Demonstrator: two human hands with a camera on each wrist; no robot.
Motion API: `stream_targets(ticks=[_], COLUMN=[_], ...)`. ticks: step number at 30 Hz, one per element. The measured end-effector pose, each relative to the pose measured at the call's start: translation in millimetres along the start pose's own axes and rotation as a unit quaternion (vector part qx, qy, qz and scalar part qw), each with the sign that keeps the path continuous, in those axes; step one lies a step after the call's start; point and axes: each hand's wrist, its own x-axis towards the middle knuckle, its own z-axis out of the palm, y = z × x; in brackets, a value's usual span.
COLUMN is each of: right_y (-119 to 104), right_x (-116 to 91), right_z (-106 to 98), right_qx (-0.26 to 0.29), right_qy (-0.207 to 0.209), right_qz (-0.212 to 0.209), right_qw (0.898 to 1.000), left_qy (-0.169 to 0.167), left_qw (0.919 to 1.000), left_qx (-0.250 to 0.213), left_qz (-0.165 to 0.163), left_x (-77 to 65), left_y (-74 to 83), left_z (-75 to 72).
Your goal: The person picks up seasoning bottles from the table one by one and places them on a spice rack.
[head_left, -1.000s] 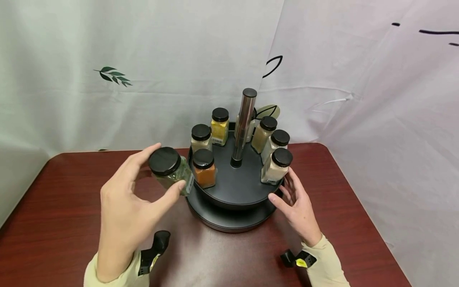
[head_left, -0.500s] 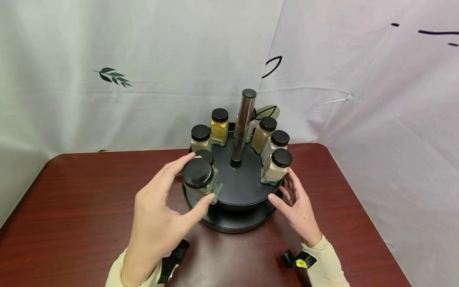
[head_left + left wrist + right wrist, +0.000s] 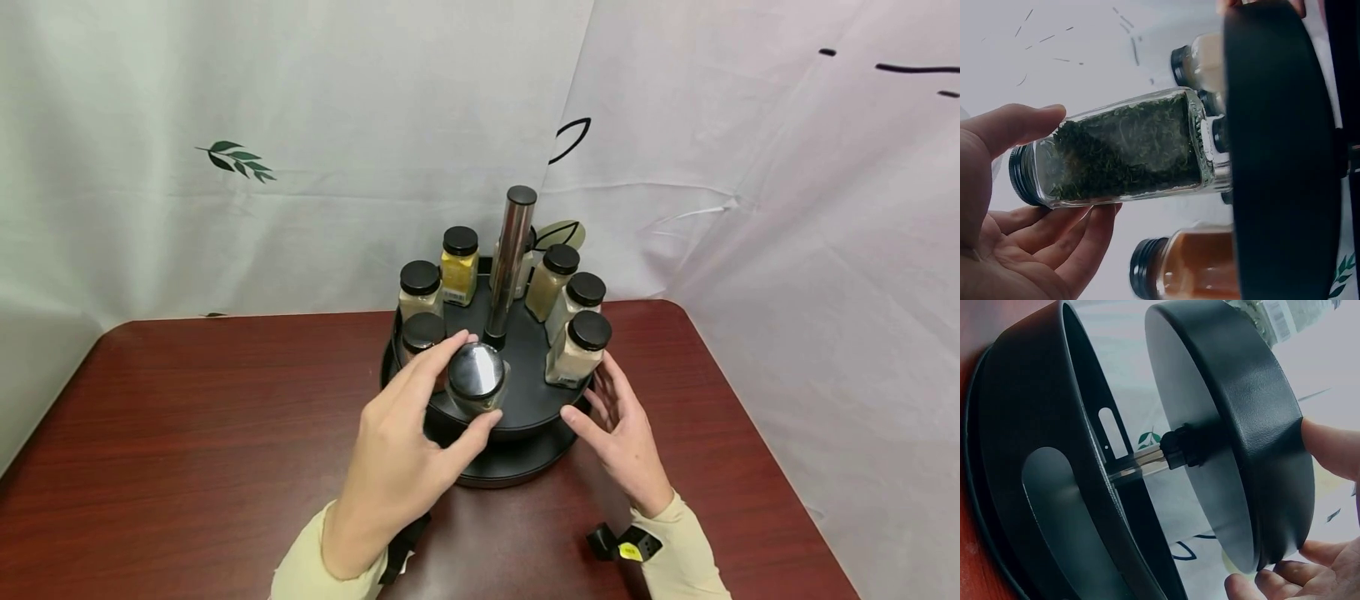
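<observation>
My left hand (image 3: 408, 442) grips a glass spice jar of dried green herbs (image 3: 1125, 147) near its black lid (image 3: 477, 371), thumb on one side and fingers on the other. The jar is over the front of the upper tray (image 3: 525, 404) of a black two-tier turntable; whether its base touches the tray I cannot tell. My right hand (image 3: 622, 433) holds the upper tray's rim (image 3: 1272, 425) at the right, thumb and fingertips against it. Just left of the herb jar stands a jar of orange spice (image 3: 1200, 265), partly hidden by my left hand in the head view.
Several black-lidded jars stand around the tray, including a yellow one (image 3: 459, 267) and a pale one (image 3: 576, 350). A tall post (image 3: 512, 258) rises from its centre. The lower tier (image 3: 510, 467) rests on the reddish-brown table (image 3: 187, 450), before a pale curtain (image 3: 337, 125).
My left hand has carried the herb jar rightward from the turntable's left side, past the orange spice jar, to above the tray's front. My right hand and the turntable have stayed in place.
</observation>
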Motion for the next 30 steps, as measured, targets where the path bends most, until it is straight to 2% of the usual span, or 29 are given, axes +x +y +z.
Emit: stream_targets(ticks=[11, 20, 30], right_y=[-1, -1, 0], right_x=[0, 0, 1], right_z=[0, 0, 0], right_qx=[-0.016, -0.018, -0.013], right_qy=[-0.003, -0.002, -0.001], right_qz=[-0.001, -0.004, -0.007], right_qw=[1.0, 1.0, 1.0], left_qy=[-0.018, -0.036, -0.06], left_qw=[0.9984, 0.9969, 0.9933], left_qx=[0.053, 0.066, 0.088], left_qz=[0.012, -0.023, -0.044], left_x=[-5.0, -7.7, -9.5], left_y=[-11.2, -15.4, -17.6], left_z=[19.9, 26.4, 30.0])
